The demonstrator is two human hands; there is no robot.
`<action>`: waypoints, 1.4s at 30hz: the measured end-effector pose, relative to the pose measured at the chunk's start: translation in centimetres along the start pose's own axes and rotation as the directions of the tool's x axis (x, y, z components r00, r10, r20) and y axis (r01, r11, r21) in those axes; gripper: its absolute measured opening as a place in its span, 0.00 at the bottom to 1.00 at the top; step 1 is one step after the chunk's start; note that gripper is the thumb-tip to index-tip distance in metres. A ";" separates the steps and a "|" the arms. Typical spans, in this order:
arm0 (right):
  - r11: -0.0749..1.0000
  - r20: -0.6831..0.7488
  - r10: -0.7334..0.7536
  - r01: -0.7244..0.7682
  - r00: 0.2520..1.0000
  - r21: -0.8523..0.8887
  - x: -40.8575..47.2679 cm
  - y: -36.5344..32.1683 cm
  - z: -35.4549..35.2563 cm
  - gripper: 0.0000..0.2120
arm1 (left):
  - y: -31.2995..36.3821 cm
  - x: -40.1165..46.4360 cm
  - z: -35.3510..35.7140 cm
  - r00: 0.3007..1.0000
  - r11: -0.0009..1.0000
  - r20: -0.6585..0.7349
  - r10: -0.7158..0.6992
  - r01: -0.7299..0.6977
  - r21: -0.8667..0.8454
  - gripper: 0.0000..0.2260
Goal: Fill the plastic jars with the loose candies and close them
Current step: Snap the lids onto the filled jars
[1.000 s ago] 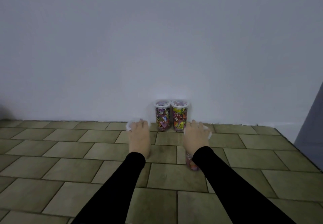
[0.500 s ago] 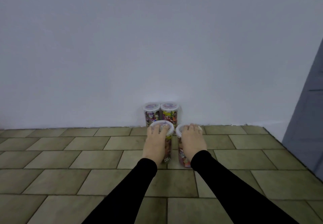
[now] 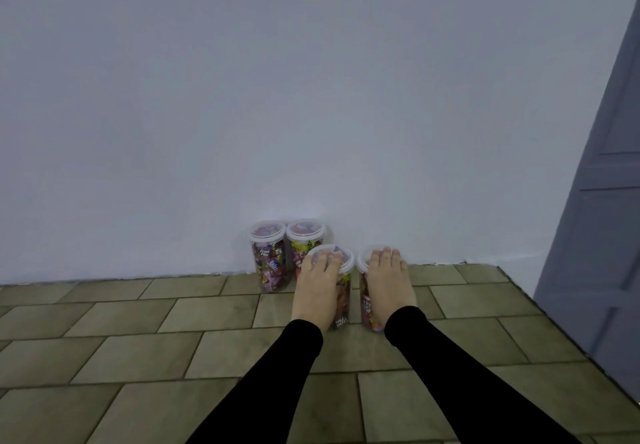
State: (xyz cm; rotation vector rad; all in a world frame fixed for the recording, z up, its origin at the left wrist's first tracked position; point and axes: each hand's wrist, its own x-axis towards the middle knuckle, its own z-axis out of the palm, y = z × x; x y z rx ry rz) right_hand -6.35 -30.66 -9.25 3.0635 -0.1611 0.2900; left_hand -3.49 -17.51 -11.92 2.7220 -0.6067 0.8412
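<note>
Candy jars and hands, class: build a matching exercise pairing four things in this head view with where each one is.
1. left hand
2. right hand
3. back left jar
4. door

a. standing against the wall
b. on the front right jar, over its lid
c. at the picture's right edge
d. on the front left jar, over its lid

Pairs: 1-d, 2-b, 3-a, 4-c

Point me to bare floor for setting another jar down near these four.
Free: tiles left of the back-left jar along the wall, and tiles right of the right hand toward the door. Crowded: four jars bunched at the wall, left hand over the front-left jar.
</note>
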 end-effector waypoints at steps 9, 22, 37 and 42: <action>0.999 -0.036 0.037 -0.038 0.999 -0.012 5.3 2.2 1.3 0.24 | 0.2 4.9 4.3 1.000 0.999 -0.012 0.000 0.000 -0.034 0.25; 0.999 -0.075 0.039 -0.040 0.996 -0.010 11.5 3.8 2.6 0.23 | -0.3 10.0 8.6 0.997 0.999 0.060 -0.052 0.053 -0.007 0.27; 0.999 -0.032 -0.009 0.007 0.999 -0.051 13.0 4.5 2.3 0.28 | -0.3 10.5 7.9 0.993 0.998 0.107 -0.047 0.043 0.040 0.27; 0.997 -0.078 -0.039 0.044 0.996 0.064 11.3 5.8 0.8 0.33 | -1.4 9.4 4.1 0.996 0.991 0.091 -0.008 0.020 -0.129 0.29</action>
